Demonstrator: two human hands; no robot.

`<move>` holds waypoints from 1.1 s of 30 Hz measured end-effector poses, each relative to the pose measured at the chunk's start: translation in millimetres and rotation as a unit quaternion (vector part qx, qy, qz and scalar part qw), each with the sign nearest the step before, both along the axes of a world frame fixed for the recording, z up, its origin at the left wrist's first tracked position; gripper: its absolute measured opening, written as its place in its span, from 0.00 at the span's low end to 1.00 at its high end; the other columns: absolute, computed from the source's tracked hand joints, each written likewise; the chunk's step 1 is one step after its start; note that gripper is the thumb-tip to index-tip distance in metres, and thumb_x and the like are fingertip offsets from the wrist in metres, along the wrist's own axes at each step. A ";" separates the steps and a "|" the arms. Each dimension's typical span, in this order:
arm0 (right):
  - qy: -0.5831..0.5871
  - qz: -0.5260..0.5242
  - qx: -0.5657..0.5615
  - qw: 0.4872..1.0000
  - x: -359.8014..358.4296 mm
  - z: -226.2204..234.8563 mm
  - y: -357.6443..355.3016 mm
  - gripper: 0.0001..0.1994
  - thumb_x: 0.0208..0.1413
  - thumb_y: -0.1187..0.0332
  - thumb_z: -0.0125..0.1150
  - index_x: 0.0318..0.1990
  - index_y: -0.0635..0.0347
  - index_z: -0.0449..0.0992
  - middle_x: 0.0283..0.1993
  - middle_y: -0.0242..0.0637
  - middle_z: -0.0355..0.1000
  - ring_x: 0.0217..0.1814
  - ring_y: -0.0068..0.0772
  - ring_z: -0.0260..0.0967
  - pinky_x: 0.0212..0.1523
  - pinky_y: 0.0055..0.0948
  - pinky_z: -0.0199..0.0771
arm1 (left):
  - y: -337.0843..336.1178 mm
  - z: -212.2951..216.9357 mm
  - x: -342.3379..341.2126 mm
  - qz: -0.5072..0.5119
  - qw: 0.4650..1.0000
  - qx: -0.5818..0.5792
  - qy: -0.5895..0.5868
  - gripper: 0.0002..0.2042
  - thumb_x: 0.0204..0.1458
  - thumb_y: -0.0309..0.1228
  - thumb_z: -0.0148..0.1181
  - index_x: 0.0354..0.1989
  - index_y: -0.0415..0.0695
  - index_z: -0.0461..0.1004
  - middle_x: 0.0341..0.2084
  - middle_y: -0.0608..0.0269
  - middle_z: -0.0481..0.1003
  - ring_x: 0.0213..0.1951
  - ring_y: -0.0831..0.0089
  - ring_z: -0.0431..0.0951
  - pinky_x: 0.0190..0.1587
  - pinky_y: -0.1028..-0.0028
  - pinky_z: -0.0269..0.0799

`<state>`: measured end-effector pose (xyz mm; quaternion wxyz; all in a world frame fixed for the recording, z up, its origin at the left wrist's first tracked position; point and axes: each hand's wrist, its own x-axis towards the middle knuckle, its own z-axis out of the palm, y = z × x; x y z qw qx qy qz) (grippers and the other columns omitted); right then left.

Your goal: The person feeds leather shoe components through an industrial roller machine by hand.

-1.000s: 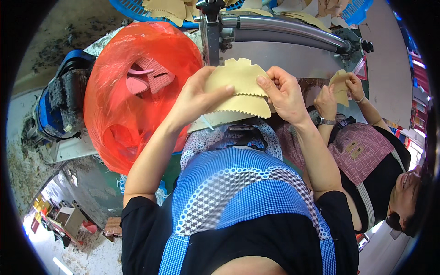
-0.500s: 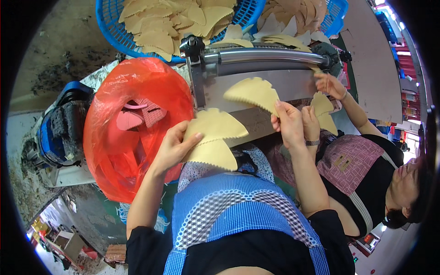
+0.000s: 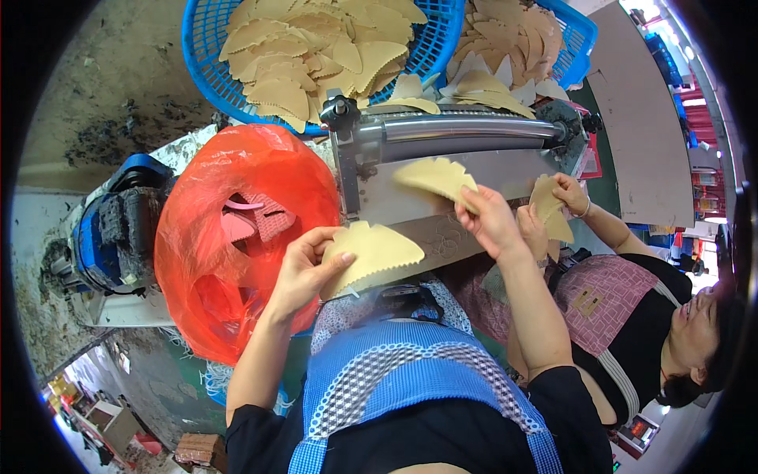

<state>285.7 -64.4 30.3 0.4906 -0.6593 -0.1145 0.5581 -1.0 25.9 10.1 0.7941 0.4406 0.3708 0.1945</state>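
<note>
Two thin yellow pieces, one pinched in each grip

Your left grip point(image 3: 304, 268) is closed on the left piece point(image 3: 375, 251), thumb on top, just below the centre of the frame; whether more lie beneath it, you cannot tell from here. Your right grip point(image 3: 493, 225) pinches the right piece point(image 3: 433, 178) by its right end, so the rest reaches out over the metal plate point(image 3: 395, 193), slightly blurred.

Both pieces look light and thin, likely flexible but firm enough to hold their shape. Take hold near a broad end; the toothed edges might bend or snag, so keep your thumb in from them.

The roller machine point(image 3: 466, 130) fills the upper middle, with a blue basket point(image 3: 451, 39) of similar pieces behind it. The red bag point(image 3: 276, 166) crowds your left side, and the co-worker point(image 3: 608, 304) at right, holding another piece point(image 3: 545, 199), limits your elbow room.
</note>
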 end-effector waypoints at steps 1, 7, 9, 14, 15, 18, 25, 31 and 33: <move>0.044 -0.077 -0.012 0.996 7.4 -1.3 7.1 0.11 0.64 0.69 0.51 0.47 0.67 0.72 0.36 0.34 0.73 0.31 0.21 0.70 0.32 0.17 0.72 | 2.3 -1.5 0.7 -0.006 1.000 0.020 0.023 0.13 0.54 0.26 0.64 0.46 0.35 0.74 0.30 0.66 0.77 0.31 0.82 0.76 0.36 0.80 0.73; 0.043 0.021 0.064 0.997 -17.6 -8.2 14.7 0.15 0.65 0.64 0.54 0.49 0.68 0.72 0.42 0.40 0.75 0.41 0.26 0.75 0.44 0.22 0.77 | 1.1 -18.2 18.0 0.029 0.995 0.093 -0.024 0.10 0.56 0.32 0.64 0.30 0.36 0.75 0.23 0.69 0.76 0.26 0.87 0.71 0.26 0.81 0.65; -0.117 0.256 0.091 0.955 -35.6 -5.0 3.7 0.14 0.63 0.60 0.58 0.42 0.65 0.76 0.33 0.33 0.75 0.34 0.17 0.70 0.37 0.18 0.71 | -0.5 -18.6 20.4 0.007 0.989 0.142 0.043 0.12 0.57 0.33 0.62 0.30 0.35 0.75 0.22 0.68 0.76 0.26 0.86 0.71 0.26 0.80 0.66; -0.197 0.236 0.070 0.949 -52.0 -2.7 -10.5 0.18 0.62 0.57 0.59 0.35 0.67 0.77 0.27 0.28 0.73 0.26 0.14 0.66 0.27 0.19 0.67 | -6.4 -14.3 30.5 0.001 0.981 0.188 0.038 0.15 0.62 0.37 0.57 0.28 0.39 0.75 0.18 0.76 0.70 0.22 0.91 0.65 0.23 0.83 0.61; -0.215 0.234 0.051 0.947 -49.7 -2.9 -11.8 0.18 0.63 0.57 0.58 0.36 0.68 0.77 0.27 0.28 0.73 0.26 0.14 0.67 0.26 0.19 0.67 | -8.3 -13.3 31.0 -0.002 0.982 0.185 0.040 0.15 0.62 0.37 0.57 0.28 0.39 0.75 0.18 0.76 0.70 0.22 0.91 0.65 0.23 0.83 0.61; -0.280 0.173 0.055 0.943 -37.7 -0.7 -19.9 0.18 0.64 0.58 0.56 0.38 0.68 0.77 0.27 0.28 0.73 0.25 0.14 0.68 0.23 0.18 0.66 | -9.0 -12.3 24.6 -0.057 0.993 0.094 0.035 0.13 0.62 0.36 0.58 0.31 0.39 0.75 0.21 0.74 0.72 0.23 0.90 0.65 0.24 0.82 0.61; 0.032 -0.013 0.076 0.996 -7.7 -2.4 3.6 0.11 0.64 0.65 0.55 0.45 0.64 0.76 0.35 0.33 0.74 0.35 0.17 0.70 0.35 0.17 0.70 | -8.2 -19.9 5.4 -0.038 0.995 0.092 0.000 0.10 0.59 0.34 0.61 0.33 0.39 0.73 0.24 0.73 0.74 0.26 0.90 0.68 0.27 0.84 0.63; -0.161 0.283 0.069 0.943 -48.1 -15.4 -9.6 0.13 0.60 0.62 0.61 0.42 0.66 0.77 0.31 0.29 0.74 0.33 0.15 0.68 0.36 0.18 0.70 | -13.8 -26.4 16.0 -0.012 0.992 0.126 0.028 0.13 0.61 0.37 0.58 0.30 0.40 0.73 0.22 0.74 0.72 0.24 0.91 0.66 0.25 0.84 0.61; -0.152 0.266 0.127 0.943 -51.3 -14.3 -20.0 0.13 0.61 0.61 0.61 0.38 0.64 0.77 0.26 0.25 0.71 0.26 0.14 0.66 0.30 0.17 0.68 | -14.7 -25.9 14.2 -0.004 0.993 0.114 0.028 0.13 0.61 0.38 0.58 0.30 0.40 0.73 0.22 0.75 0.71 0.24 0.91 0.66 0.25 0.84 0.61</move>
